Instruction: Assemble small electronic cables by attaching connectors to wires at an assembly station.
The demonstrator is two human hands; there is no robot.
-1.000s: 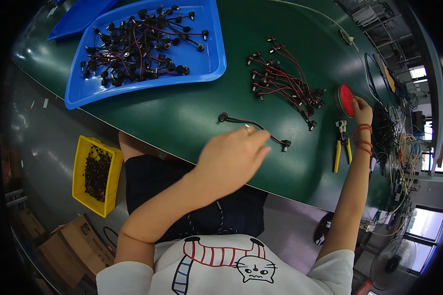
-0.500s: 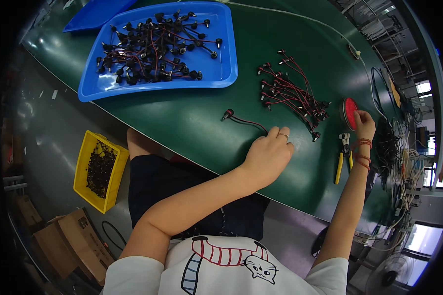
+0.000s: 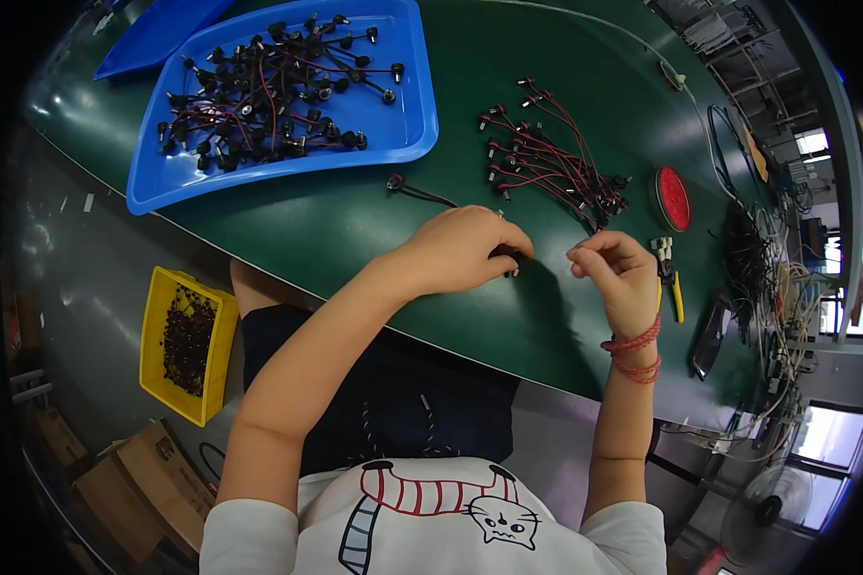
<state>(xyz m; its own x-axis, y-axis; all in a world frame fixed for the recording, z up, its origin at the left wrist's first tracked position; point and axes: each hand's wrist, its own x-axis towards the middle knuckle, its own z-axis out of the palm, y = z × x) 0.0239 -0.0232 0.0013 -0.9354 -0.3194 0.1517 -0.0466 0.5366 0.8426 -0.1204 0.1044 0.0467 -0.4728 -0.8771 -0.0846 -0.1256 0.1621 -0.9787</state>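
My left hand (image 3: 458, 251) is closed on a short cable (image 3: 426, 196) with a black plug at each end. One plug lies on the table to the left of the hand; the other shows by my fingertips. My right hand (image 3: 628, 283) is raised a little to the right of it, thumb and forefinger pinched. Whatever is between those fingertips, if anything, is too small to make out. Beyond both hands lies a pile of similar red-and-black cables (image 3: 556, 172). A round dish with a red filling (image 3: 673, 198) sits right of the pile.
Yellow-handled pliers (image 3: 678, 295) lie below the dish, near a dark flat object (image 3: 711, 337). At the far left a blue tray (image 3: 408, 153) holds many black-ended cables. A yellow bin (image 3: 222, 359) of small dark parts stands on the floor. Tangled wires (image 3: 753, 254) line the right side.
My right hand has left the red dish and come in toward my left hand. My left hand has shifted left with the cable and turned, its fingertips now pointing right. The view has shifted slightly.
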